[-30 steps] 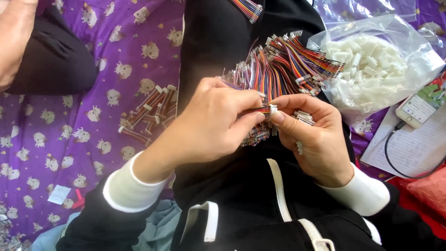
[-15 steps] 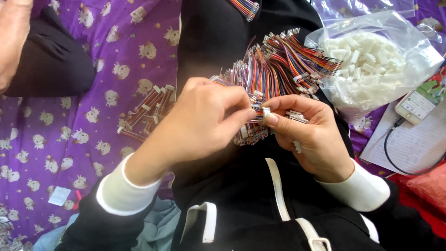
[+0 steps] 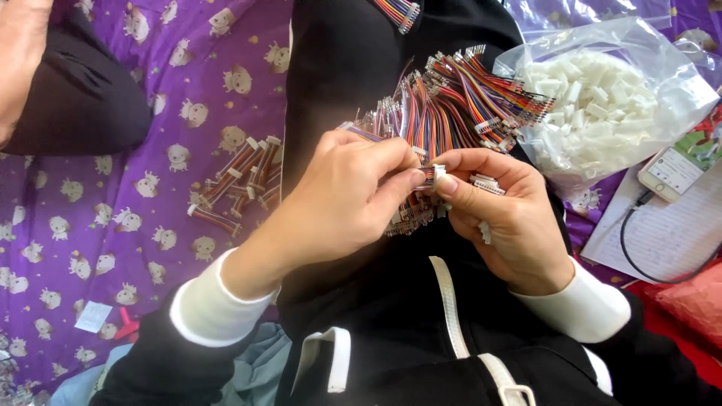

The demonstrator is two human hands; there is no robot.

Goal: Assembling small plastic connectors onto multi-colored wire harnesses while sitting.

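Observation:
My left hand [image 3: 342, 203] and my right hand [image 3: 500, 214] meet over my lap, fingertips pinched together on a small white plastic connector [image 3: 438, 172] and the end of a striped ribbon wire. A big loose bundle of multicoloured ribbon wires [image 3: 459, 94] lies on my black trousers just beyond the hands, its metal-tipped ends fanning out to the right. My right hand also keeps several white connectors [image 3: 483, 183] tucked against its fingers. Both sleeves are black with white cuffs.
A clear plastic bag of white connectors [image 3: 602, 105] lies at the right. A small pile of finished wire pieces [image 3: 237, 184] rests on the purple patterned cloth [image 3: 113, 225] at the left. A phone with a cable [image 3: 677, 169] lies on paper far right. Another person's hand [image 3: 19, 60] shows top left.
Both hands have stayed pinched together over the lap, shifting slightly while working the connector onto the wire end. The wire bundle has not moved.

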